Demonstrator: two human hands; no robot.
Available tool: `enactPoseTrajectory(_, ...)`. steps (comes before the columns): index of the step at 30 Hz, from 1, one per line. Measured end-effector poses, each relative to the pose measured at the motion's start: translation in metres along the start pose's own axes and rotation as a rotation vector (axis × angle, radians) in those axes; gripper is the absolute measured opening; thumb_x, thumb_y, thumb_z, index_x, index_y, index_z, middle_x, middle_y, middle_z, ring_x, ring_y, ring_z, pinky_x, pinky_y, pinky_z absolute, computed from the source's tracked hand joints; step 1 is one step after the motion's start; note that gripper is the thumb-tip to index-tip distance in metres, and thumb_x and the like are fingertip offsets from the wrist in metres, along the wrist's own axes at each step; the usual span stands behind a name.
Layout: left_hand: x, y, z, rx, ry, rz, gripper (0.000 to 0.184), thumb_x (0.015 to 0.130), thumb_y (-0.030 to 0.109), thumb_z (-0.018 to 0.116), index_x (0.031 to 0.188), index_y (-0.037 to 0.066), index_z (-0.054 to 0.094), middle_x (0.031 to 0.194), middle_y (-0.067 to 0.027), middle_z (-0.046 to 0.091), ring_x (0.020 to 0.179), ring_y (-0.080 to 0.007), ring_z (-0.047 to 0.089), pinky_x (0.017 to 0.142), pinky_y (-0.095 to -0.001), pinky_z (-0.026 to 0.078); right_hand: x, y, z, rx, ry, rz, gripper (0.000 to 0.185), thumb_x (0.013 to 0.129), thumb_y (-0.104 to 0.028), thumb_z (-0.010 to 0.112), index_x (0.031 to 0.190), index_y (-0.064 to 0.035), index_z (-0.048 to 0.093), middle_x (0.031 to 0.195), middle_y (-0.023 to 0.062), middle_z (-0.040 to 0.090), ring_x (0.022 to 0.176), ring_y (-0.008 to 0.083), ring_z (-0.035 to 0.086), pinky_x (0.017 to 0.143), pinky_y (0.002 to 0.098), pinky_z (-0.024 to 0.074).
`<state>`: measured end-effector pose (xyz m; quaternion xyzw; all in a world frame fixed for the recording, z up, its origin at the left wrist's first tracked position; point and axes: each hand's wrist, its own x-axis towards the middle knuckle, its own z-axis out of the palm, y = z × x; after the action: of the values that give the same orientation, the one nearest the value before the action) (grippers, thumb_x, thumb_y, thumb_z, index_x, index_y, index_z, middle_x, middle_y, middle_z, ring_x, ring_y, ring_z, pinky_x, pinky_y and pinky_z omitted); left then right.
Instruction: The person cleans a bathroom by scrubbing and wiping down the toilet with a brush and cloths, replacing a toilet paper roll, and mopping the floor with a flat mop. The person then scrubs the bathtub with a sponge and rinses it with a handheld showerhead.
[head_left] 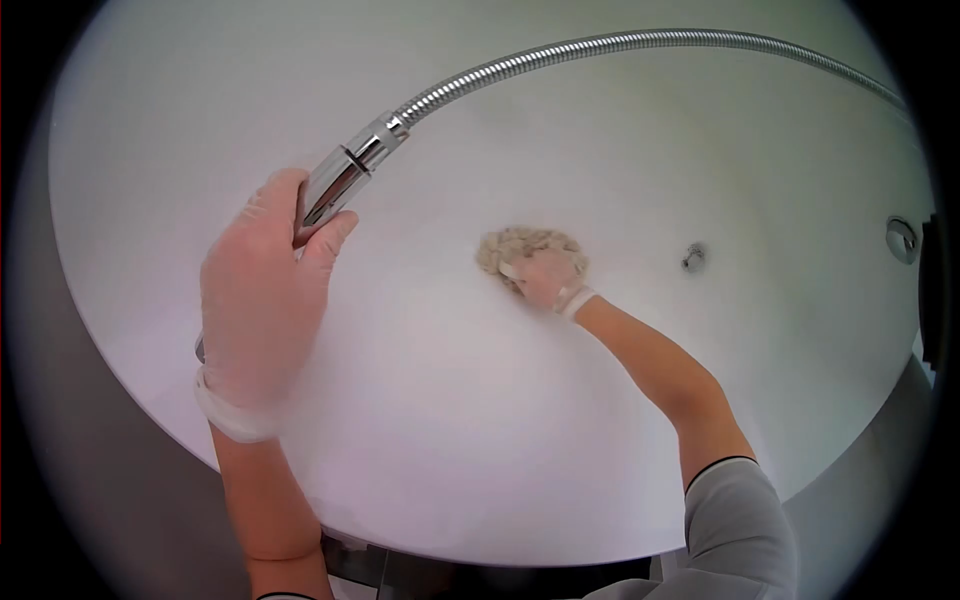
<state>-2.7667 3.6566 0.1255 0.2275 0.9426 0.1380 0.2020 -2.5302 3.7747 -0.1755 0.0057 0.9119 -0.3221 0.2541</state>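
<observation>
My left hand (265, 290), in a thin translucent glove, is wrapped round a chrome hand shower (337, 187) whose hose end points up and to the right. Most of the shower's head is hidden behind the hand. Lower down in the white bathtub (480, 420), my gloved right hand (550, 278) presses a beige, shaggy cleaning cloth (530, 243) against the tub's inner surface. The fingers are partly buried in the cloth.
A ribbed metal shower hose (600, 45) arcs across the tub to the right edge. A drain (694, 258) lies right of the cloth, and a round chrome overflow fitting (901, 240) sits on the right wall. Grey floor (110, 400) shows outside the rim.
</observation>
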Motion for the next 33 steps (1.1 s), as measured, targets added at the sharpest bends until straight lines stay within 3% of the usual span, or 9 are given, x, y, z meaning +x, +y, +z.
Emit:
enactPoseTrajectory(6, 0.000, 0.016, -0.003, 0.175, -0.072, -0.126, 0.019, 0.082, 0.010, 0.063, 0.095, 0.000, 0.053, 0.065, -0.0090, 0.045, 0.060, -0.0195, 0.045, 0.059, -0.0311, 0.040, 0.154, -0.084, -0.064, 0.062, 0.092, -0.136, 0.016, 0.080, -0.015, 0.053, 0.083, -0.0057, 0.066, 0.081, 0.0156, 0.067, 0.078, 0.0303, 0.066, 0.066, 0.0428, 0.0504)
enactPoseTrajectory(12, -0.005, 0.023, 0.002, 0.132, -0.005, -0.127, 0.021, 0.087, 0.010, 0.060, 0.080, 0.003, 0.042, 0.064, 0.0009, 0.029, 0.059, -0.0111, 0.026, 0.052, -0.0255, 0.027, 0.164, 0.081, -0.179, -0.149, 0.476, 0.384, 0.026, 0.087, -0.025, 0.047, 0.089, -0.0079, 0.066, 0.092, 0.0149, 0.067, 0.089, 0.0299, 0.065, 0.075, 0.0415, 0.0498)
enactPoseTrajectory(13, -0.006, 0.022, 0.003, 0.120, 0.004, -0.097, 0.019, 0.087, 0.011, 0.060, 0.081, 0.003, 0.043, 0.064, 0.0009, 0.029, 0.059, -0.0110, 0.026, 0.052, -0.0254, 0.027, 0.156, 0.104, -0.199, 0.125, 0.676, 0.535, 0.031, 0.090, -0.031, 0.044, 0.097, -0.0087, 0.064, 0.095, 0.0124, 0.068, 0.090, 0.0309, 0.065, 0.077, 0.0421, 0.0501)
enactPoseTrajectory(15, -0.006, 0.020, 0.003, 0.105, -0.007, -0.060, 0.018, 0.087, 0.011, 0.061, 0.082, 0.003, 0.045, 0.064, 0.0009, 0.029, 0.059, -0.0110, 0.026, 0.052, -0.0254, 0.027, 0.136, 0.133, -0.220, 0.173, 0.539, 0.775, 0.030, 0.091, -0.030, 0.046, 0.102, -0.0096, 0.063, 0.098, 0.0110, 0.067, 0.092, 0.0298, 0.065, 0.077, 0.0407, 0.0506)
enactPoseTrajectory(18, -0.005, 0.012, 0.003, 0.122, 0.003, -0.045, 0.017, 0.087, 0.013, 0.062, 0.090, 0.001, 0.050, 0.063, -0.0015, 0.035, 0.058, -0.0126, 0.031, 0.053, -0.0263, 0.032, 0.152, 0.102, -0.178, 0.312, 0.668, 0.957, 0.029, 0.088, -0.023, 0.052, 0.113, -0.0089, 0.057, 0.100, 0.0108, 0.066, 0.094, 0.0282, 0.064, 0.078, 0.0387, 0.0509)
enactPoseTrajectory(24, -0.003, 0.001, 0.006, 0.101, -0.071, -0.097, 0.021, 0.084, 0.015, 0.062, 0.094, 0.000, 0.051, 0.067, -0.0084, 0.045, 0.061, -0.0204, 0.043, 0.058, -0.0316, 0.038, 0.151, -0.061, -0.026, 0.123, 0.310, 0.594, 0.027, 0.086, -0.024, 0.045, 0.106, -0.0067, 0.053, 0.087, 0.0179, 0.067, 0.086, 0.0358, 0.064, 0.085, 0.0578, 0.0390)
enactPoseTrajectory(28, 0.000, -0.016, 0.022, 0.048, -0.026, -0.047, 0.020, 0.091, 0.018, 0.058, 0.090, 0.001, 0.048, 0.063, -0.0004, 0.034, 0.058, -0.0113, 0.030, 0.052, -0.0263, 0.029, 0.042, 0.005, -0.043, 0.137, 0.280, 0.481, 0.027, 0.085, -0.026, 0.054, 0.101, -0.0044, 0.053, 0.078, 0.0148, 0.066, 0.076, 0.0326, 0.064, 0.075, 0.0527, 0.0436)
enactPoseTrajectory(31, -0.007, -0.011, 0.022, 0.021, -0.044, -0.006, 0.020, 0.094, 0.019, 0.055, 0.088, 0.002, 0.047, 0.065, 0.0034, 0.031, 0.059, -0.0090, 0.026, 0.052, -0.0235, 0.026, -0.030, 0.115, -0.096, 0.111, 0.558, 0.619, 0.027, 0.090, -0.033, 0.049, 0.095, -0.0070, 0.055, 0.067, 0.0136, 0.063, 0.065, 0.0315, 0.062, 0.062, 0.0432, 0.0462)
enactPoseTrajectory(33, -0.014, -0.021, 0.027, 0.014, -0.045, 0.085, 0.019, 0.094, 0.019, 0.055, 0.087, 0.003, 0.047, 0.065, 0.0041, 0.031, 0.059, -0.0080, 0.026, 0.052, -0.0224, 0.026, -0.102, 0.185, -0.126, 0.048, 0.633, 0.696, 0.030, 0.090, -0.037, 0.049, 0.094, -0.0074, 0.055, 0.076, 0.0138, 0.065, 0.074, 0.0313, 0.063, 0.068, 0.0442, 0.0473)
